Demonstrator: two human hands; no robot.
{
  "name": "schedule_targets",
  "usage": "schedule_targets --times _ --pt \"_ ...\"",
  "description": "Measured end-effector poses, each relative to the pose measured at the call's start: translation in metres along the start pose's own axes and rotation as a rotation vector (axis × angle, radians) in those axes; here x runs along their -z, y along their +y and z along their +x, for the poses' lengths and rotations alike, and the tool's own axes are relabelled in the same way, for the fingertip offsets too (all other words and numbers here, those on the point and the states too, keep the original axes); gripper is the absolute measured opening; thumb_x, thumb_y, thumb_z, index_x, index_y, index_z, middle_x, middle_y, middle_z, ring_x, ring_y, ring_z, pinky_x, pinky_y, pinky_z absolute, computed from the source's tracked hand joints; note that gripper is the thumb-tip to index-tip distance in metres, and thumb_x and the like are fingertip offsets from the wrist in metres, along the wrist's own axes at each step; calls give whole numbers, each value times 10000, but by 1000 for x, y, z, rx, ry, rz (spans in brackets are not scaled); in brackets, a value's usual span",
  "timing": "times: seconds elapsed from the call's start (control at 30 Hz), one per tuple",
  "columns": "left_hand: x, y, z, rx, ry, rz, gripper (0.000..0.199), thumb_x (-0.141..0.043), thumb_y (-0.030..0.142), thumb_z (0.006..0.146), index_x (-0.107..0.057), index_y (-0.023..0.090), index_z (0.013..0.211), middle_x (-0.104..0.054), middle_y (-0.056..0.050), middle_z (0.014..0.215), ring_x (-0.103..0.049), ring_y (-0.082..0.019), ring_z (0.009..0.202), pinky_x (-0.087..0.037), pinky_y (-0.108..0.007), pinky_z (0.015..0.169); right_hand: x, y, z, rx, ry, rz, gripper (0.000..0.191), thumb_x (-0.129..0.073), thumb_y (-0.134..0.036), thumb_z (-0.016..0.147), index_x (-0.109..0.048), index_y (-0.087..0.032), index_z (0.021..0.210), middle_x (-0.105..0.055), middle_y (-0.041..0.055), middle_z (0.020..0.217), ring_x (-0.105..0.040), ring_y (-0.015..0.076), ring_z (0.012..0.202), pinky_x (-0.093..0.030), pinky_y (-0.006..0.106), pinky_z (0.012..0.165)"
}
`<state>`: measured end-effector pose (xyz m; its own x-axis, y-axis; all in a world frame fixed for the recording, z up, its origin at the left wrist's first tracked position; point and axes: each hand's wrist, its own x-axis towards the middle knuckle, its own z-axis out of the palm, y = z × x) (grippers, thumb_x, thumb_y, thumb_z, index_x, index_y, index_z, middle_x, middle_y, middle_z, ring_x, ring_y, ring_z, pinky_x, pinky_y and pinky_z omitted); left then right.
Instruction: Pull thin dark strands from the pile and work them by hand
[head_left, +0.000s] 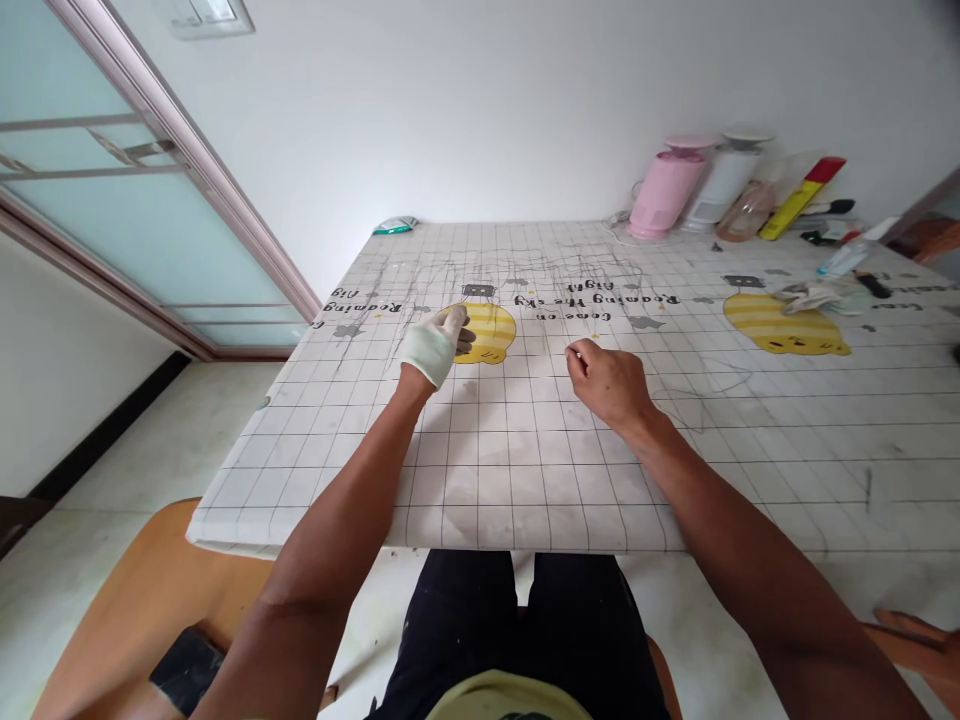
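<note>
Curled apart over white-clothed bench [521, 485], grip unclear, white-gloved left hand [442, 343], bare right hand [611, 382] are risking tangling thin grey strands [562, 257] by brushing.

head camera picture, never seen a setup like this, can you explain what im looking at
There's no machine here, just a person. The camera is on their head, looking forward and down, so you see their own arms. The left hand wears a pale glove; the right hand is bare. Both are curled, but I can't make out anything in either grip. Beneath is a checked cloth with yellow cartoon prints. At the far right stand a pink cylinder and a yellow tube with a red cap.
</note>
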<state>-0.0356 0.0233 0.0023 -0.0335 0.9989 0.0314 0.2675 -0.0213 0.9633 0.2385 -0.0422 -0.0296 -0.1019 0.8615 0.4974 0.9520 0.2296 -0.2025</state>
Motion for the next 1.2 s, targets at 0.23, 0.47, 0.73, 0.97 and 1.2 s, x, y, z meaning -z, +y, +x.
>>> schedule_targets --times 0.23,0.47,0.73,0.97,1.2 --pt "-15 6 -11 -45 -2 296 374 -518 450 1020 -704 220 791 -806 -59 912 -730 -204 848 -545 -306 780 10 28 11 -197 -70 -165 393 -421 -340 1091 -748 -174 949 -702 112 716 -585 232 629 -287 348 602" --pt "-21 8 -18 -60 -16 320 336 -510 440 1014 -705 248 818 -796 -27 917 -700 -202 870 -496 -298 768 18 61 38 -361 -109 -232 356 -479 -328 1101 -766 -144 998 -763 194 897 -681 312 827 -400 371 710" --pt "-20 6 -14 -117 -9 364 337 -499 397 1026 -695 251 795 -773 -43 883 -700 -216 863 -482 -307 735 -6 70 66 -370 -224 -271 298 -531 -253 1056 -792 -115 1091 -787 217 1032 -705 321 934 -468 382 780" --pt "-20 1 -10 -111 -19 370 353 -480 437 1025 -708 258 824 -788 -29 911 -706 -219 876 -484 -323 775 1 89 73 -429 -180 -261 315 -514 -198 1022 -816 -139 1090 -799 207 1077 -708 306 953 -477 374 791" --pt "-22 6 -14 -113 -21 430 342 -479 412 1012 -706 256 809 -793 -43 912 -705 -238 888 -474 -332 780 19 137 73 -546 -182 -270 288 -560 -174 978 -830 -121 1063 -797 212 1077 -697 302 983 -467 358 770"
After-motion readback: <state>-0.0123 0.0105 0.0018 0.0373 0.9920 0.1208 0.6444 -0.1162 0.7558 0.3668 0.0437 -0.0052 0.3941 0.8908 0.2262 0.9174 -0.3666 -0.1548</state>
